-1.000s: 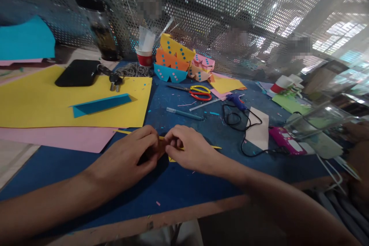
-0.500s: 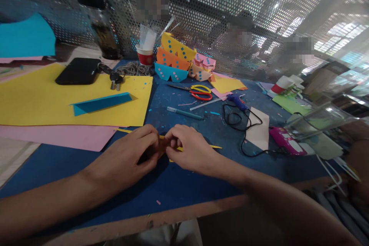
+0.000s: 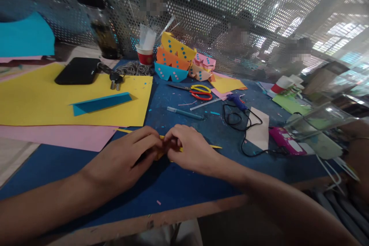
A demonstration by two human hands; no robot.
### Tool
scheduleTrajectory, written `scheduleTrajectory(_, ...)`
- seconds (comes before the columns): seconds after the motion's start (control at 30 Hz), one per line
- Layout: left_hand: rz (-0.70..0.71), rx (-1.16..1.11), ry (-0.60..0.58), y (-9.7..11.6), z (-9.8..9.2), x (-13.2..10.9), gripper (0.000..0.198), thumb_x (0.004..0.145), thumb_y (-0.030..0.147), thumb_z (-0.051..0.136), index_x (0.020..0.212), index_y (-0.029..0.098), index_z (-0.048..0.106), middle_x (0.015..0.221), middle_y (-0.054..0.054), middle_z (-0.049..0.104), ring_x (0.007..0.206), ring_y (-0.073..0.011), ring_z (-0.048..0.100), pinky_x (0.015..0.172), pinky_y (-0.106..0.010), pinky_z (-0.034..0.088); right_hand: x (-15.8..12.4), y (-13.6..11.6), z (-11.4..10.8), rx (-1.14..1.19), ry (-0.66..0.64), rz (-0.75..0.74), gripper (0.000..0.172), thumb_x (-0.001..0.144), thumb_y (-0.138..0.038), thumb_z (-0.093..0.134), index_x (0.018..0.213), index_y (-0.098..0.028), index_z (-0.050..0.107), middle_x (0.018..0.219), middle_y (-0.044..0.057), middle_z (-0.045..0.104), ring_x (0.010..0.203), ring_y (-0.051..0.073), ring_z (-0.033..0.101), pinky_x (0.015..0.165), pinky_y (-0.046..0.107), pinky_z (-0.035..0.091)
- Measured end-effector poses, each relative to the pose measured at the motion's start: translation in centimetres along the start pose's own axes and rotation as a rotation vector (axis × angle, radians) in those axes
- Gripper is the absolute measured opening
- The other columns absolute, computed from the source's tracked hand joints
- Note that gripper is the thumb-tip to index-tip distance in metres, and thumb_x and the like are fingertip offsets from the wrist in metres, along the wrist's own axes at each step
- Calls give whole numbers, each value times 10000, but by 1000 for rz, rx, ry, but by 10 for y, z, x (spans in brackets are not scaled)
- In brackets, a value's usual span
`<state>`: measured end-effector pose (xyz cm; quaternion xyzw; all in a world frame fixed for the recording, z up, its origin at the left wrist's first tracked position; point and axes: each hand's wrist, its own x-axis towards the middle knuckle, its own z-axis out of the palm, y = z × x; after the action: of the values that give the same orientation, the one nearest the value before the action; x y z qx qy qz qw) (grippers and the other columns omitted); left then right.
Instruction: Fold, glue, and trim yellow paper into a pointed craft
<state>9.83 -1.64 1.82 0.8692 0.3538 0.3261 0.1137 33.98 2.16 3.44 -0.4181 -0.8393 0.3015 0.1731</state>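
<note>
My left hand [image 3: 133, 149] and my right hand [image 3: 188, 147] meet above the blue tabletop, near its front edge. Between them is a folded piece of yellow paper [image 3: 216, 147], and the fingers of both hands are closed on it. Its thin ends stick out on either side, while its middle is mostly covered by my fingers. To the left, a folded blue paper strip [image 3: 102, 103] lies on a large yellow sheet [image 3: 34, 100]. A capped blue pen [image 3: 185, 113] rests just beyond my right hand.
Scissors [image 3: 198, 91] lie behind the pen. Paper masks [image 3: 173, 72] stand at the back beside a red-and-white cup [image 3: 145, 54]. On the right are a glue gun [image 3: 238, 102], its looping black cord and a magenta device [image 3: 286, 141]. A phone [image 3: 77, 71] and keys [image 3: 116, 80] sit left.
My left hand's fingers have shifted slightly right, nearer my right hand, and cover more of the paper's middle. My right hand stays almost in place.
</note>
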Motion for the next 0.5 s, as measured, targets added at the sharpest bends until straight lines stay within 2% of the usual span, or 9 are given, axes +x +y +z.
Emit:
scheduleTrajectory(0.13, 121, 89, -26, -2, -5, -9, 352, 1131, 67, 487, 1134, 255, 784, 1125, -55, 855, 930, -198, 837, 815, -296, 666, 0, -1, -1, 18, -14, 8, 138, 941, -123, 800, 1019, -228, 755, 993, -3, 747, 910, 187, 640, 890, 365, 405)
scheduleTrajectory(0.27, 140, 147, -93, -5, -10, -17, 408, 1109, 55, 502, 1250, 270, 818, 1208, -51, 893, 1028, -225, 859, 972, -330, 710, 0, -3, -1, 26, -10, 17, 143, 941, -114, 784, 1021, -231, 766, 970, -6, 749, 913, 191, 657, 916, 377, 420)
scheduleTrajectory(0.33, 149, 158, -87, -7, -11, -18, 419, 1097, 56, 507, 1256, 271, 829, 1206, -48, 901, 1022, -229, 862, 961, -329, 713, 0, -3, -1, 28, -10, 20, 143, 941, -119, 787, 1022, -235, 768, 965, -8, 752, 916, 192, 661, 928, 381, 425)
scheduleTrajectory(0.5, 248, 251, -35, -7, -7, -15, 412, 1081, 44, 500, 1214, 255, 829, 1119, -43, 909, 929, -230, 855, 805, -328, 681, 0, -2, -2, 30, -5, 16, 150, 931, -112, 789, 1015, -234, 771, 975, -8, 755, 916, 188, 659, 927, 376, 429)
